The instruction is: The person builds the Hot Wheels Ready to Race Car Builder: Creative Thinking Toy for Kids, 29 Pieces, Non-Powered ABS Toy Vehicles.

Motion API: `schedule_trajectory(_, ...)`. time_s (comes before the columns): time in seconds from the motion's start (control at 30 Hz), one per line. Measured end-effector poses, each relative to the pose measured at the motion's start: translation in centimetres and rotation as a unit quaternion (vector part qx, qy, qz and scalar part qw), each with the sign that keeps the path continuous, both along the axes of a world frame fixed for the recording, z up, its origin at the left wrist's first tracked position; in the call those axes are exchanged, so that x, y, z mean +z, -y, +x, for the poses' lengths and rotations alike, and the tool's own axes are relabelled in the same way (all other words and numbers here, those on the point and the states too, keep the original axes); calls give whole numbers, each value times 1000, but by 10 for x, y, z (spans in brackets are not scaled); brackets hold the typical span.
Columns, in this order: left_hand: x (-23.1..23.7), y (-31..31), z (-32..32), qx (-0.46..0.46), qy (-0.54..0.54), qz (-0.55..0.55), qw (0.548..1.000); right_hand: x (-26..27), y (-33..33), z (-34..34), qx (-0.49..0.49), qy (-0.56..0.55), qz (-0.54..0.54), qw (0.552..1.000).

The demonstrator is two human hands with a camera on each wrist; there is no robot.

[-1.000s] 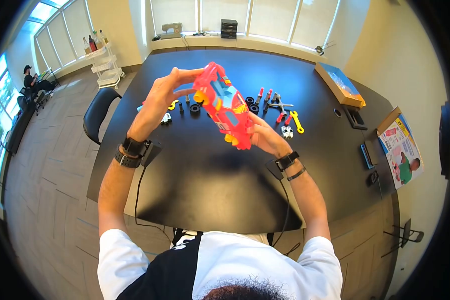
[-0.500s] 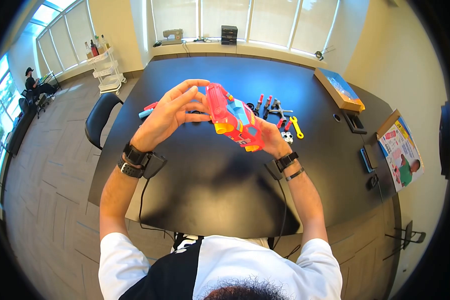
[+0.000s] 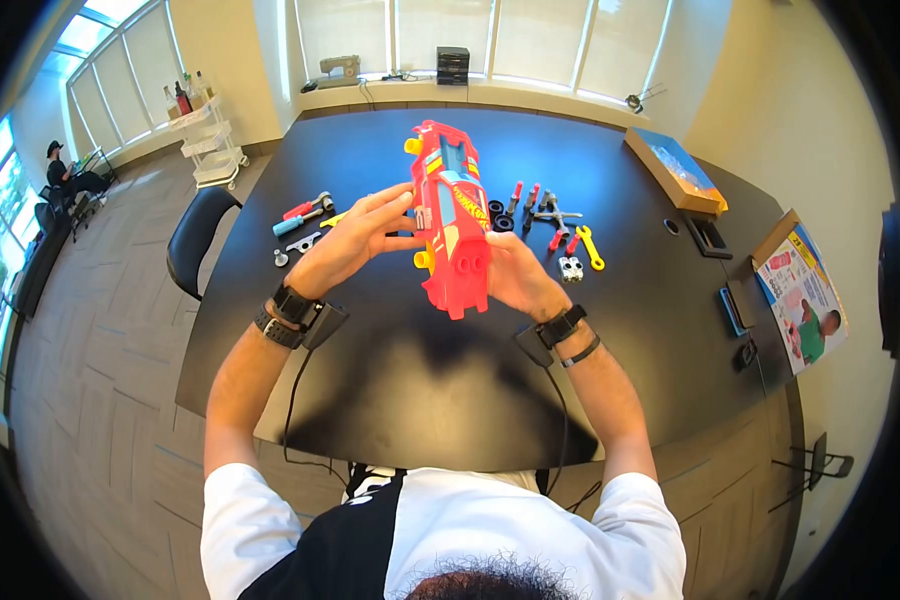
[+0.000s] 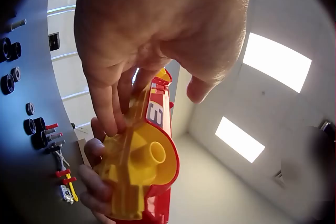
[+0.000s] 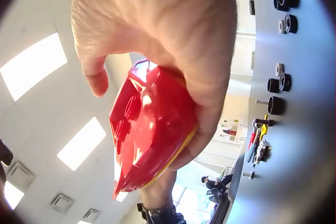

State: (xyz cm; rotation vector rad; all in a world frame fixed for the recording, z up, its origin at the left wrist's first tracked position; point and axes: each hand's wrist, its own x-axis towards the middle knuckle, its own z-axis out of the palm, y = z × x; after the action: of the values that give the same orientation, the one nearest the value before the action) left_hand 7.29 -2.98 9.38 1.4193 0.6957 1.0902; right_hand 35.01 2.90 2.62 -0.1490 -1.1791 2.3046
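A red toy car body with a yellow underside is held up over the table, its long side running away from me. Yellow hubs without wheels stick out on its left; one hub shows close up in the left wrist view. My right hand grips the body near its closer end, fingers curled under it, thumb lifted off in the right wrist view. The left hand touches the car's left side with fairly straight fingers, reaching the yellow underside, thumb held away from it.
Black wheels, red-handled pieces, a grey cross wrench, a yellow wrench and a silver engine-like block lie right. Toy tools lie left. An open box stands far right; a person sits far left.
The car has been turned round so its other end points toward me, and it now stands more lengthwise. The left hand has shifted from the car's end to its side; the right hand keeps its grip.
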Motion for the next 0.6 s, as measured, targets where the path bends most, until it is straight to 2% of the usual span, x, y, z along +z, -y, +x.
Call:
schedule_trajectory(0.03, -1, -1, -1, -25, 31, -18, 999, 0, 12, -10, -109, 28, 46, 993)
schedule_trajectory(0.07, -1, -3, -2, -26, 30, -18, 999, 0, 12, -10, -110, 27, 46, 992)
schedule_trajectory(0.17, 0, -10, -4, 51, -37, 29, 998, -2, 11, -10, -132, 10, 18, 991)
schedule_trajectory(0.2, -2, -15, -8, 51, -37, 28, 998, -4, 7, -10, -153, 2, -12, 988)
schedule_trajectory(0.27, -11, -33, -21, 95, -106, 21, 990, -3, 0, -11, -195, -17, -67, 978)
schedule_trajectory(0.3, -19, -43, -23, 137, -119, 8, 983, -1, -2, -13, -190, -33, -86, 977)
schedule_trajectory(0.33, -27, -54, -27, 137, -120, 10, 983, -7, -10, -11, -190, -34, -84, 977)
schedule_trajectory(0.4, -42, -76, -38, 217, -275, 14, 937, -27, -30, -5, -150, -76, -95, 981)
schedule_trajectory(0.43, -49, -86, -44, 217, -275, 14, 936, -28, -30, -5, -150, -77, -95, 981)
schedule_trajectory(0.5, -66, -105, -54, 222, -452, 42, 863, -26, -26, -4, -176, -56, -116, 976)
schedule_trajectory(0.53, -82, -117, -61, 222, -452, 42, 863, -24, -25, -4, -176, -56, -116, 976)
schedule_trajectory(0.6, -113, -137, -71, 269, -553, 175, 769, -23, -22, -5, -195, -60, -144, 968)
